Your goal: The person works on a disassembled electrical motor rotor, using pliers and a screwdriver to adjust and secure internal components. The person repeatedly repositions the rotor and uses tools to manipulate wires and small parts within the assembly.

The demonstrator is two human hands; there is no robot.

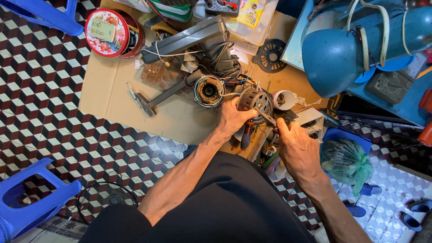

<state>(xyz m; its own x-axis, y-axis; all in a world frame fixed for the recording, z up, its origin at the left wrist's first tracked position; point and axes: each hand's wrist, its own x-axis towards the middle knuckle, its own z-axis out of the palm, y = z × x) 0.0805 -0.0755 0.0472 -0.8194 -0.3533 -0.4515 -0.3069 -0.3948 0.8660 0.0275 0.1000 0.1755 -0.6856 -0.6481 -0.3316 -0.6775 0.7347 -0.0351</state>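
Two hands are working at the centre of the frame. The left hand (231, 118) is wrapping its fingers around one grey slotted motor housing (255, 102), clamped on its lower left side. The right hand (297, 146) is pinching a thin metal tool (267, 117) whose tip is lying against the housing's lower right edge — the two hands are near each other but not touching.

Just left of the housing, one open motor part with copper windings (209, 90) is sitting on the sheet of brown cardboard (108, 94), with a bundle of dark wires running from it toward a long grey fan body (189, 38) at upper centre. One white cup-shaped piece (284, 100) is lying just right of the housing. One hammer-like tool (139, 101) is resting on the cardboard to the left, well apart from the hands. One round red tin (110, 32) is standing at the upper left.

Two blue plastic stools are showing — one (31, 198) at lower left, one (42, 13) at the top left corner. One blue desk lamp shade (333, 58) is hanging in at upper right, covering part of the bench behind it. One green plastic bag (345, 161) is sitting at right, beside the right forearm. A black wire fan guard (105, 200) is lying on the patterned tile floor at lower left.
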